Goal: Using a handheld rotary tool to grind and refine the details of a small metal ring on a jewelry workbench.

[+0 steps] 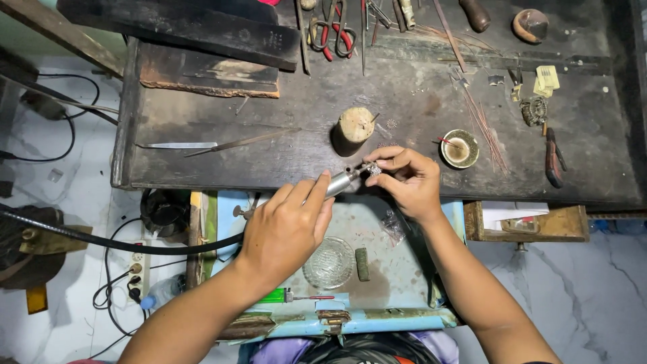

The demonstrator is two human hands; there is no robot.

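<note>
Left hand (286, 226): you grip the metal rotary handpiece (342, 182), its black flexible shaft (121, 241) trailing off to the left.
Handpiece tip: it meets a small silvery piece (375, 170), probably jewellery, too tiny to tell.
Right hand (408, 178): your fingertips pinch that piece just above the dark workbench (269, 168) edge.
Beyond: a wooden peg (353, 129), then a small round dish (459, 148).

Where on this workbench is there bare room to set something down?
Bare dark bench top lies between the flat metal blade and the wooden stump. Crowded: the far edge around the red-handled pliers, and the right side by the small round dish and wire strands.
</note>
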